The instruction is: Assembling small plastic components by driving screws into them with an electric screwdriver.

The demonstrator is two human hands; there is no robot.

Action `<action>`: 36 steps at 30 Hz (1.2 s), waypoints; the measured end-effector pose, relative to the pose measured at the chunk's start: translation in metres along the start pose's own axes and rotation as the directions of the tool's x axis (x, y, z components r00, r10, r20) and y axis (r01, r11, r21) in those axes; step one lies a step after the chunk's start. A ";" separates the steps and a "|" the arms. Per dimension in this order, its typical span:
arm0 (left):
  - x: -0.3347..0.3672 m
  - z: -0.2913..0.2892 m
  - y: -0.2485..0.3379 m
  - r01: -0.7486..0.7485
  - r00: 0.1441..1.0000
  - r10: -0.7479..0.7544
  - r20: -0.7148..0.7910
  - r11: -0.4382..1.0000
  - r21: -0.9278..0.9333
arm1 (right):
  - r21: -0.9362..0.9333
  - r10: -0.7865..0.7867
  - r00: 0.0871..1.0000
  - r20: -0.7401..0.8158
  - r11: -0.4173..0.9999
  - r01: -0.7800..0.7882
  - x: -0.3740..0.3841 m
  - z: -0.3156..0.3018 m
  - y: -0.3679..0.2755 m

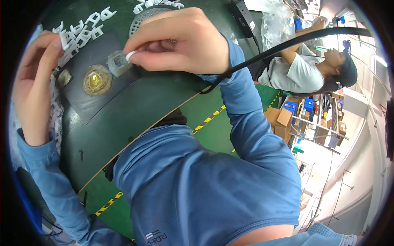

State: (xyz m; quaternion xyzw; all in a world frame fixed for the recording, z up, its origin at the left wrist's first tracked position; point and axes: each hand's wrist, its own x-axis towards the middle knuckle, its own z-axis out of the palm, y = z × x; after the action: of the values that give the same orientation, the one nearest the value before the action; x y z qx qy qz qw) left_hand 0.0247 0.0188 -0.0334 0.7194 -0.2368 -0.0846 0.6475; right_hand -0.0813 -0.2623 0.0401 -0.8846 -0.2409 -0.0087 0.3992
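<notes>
Between the thumb and finger of my left hand (35, 82) is a white plastic part (63, 41), held near the pile of similar white plastic frames (84, 29) at the far left. My right hand (180, 41) pinches a small white piece (129, 56), its fingers closed, just above a translucent cup (115, 65). Beside that cup sits a round, crusted dish (105, 87) with a shiny yellow substance in its middle. Both stand on a dark mat (88, 107). A small crusty scrap (64, 78) lies near my left hand.
A grey perforated round plate (135, 25) is partly behind my right hand. A black cable (279, 51) crosses by my right wrist. At the back right are a black box (243, 18) and clear plastic bags (277, 24). Another person (301, 69) is at right.
</notes>
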 end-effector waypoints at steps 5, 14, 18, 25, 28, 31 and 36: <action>-0.001 0.006 0.005 -0.023 0.999 0.024 0.046 0.999 -0.023 | -0.132 -0.207 0.971 0.119 0.966 0.222 0.017 0.007 0.005; -0.003 0.013 0.018 -0.077 0.990 0.066 0.126 0.993 0.087 | 0.073 0.108 0.994 -0.019 0.992 -0.107 0.011 0.008 0.000; -0.002 0.012 0.018 -0.089 0.987 0.072 0.144 0.990 0.112 | 0.092 0.110 0.994 -0.015 0.990 -0.108 0.014 0.015 0.003; -0.001 0.011 0.018 -0.093 0.987 0.073 0.146 0.987 0.133 | 0.126 0.030 0.995 0.096 0.991 -0.042 0.020 0.016 0.025; -0.003 0.009 0.018 -0.079 0.987 0.057 0.151 0.987 0.143 | 0.118 0.023 0.989 0.144 0.992 -0.041 0.023 0.016 0.022; -0.004 0.015 0.023 -0.116 0.991 0.106 0.084 0.986 0.116 | -0.020 0.056 0.988 0.147 0.998 -0.053 0.019 0.012 0.014; -0.015 0.027 0.049 -0.014 0.990 0.027 0.136 0.995 -0.100 | -0.157 -0.093 0.988 -0.121 0.985 0.073 0.007 0.022 0.008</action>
State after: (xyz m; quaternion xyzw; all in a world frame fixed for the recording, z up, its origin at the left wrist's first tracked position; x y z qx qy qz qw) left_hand -0.0113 -0.0010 0.0077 0.6763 -0.2836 -0.1387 0.6655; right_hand -0.0756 -0.2482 0.0209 -0.8992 -0.2503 -0.1001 0.3446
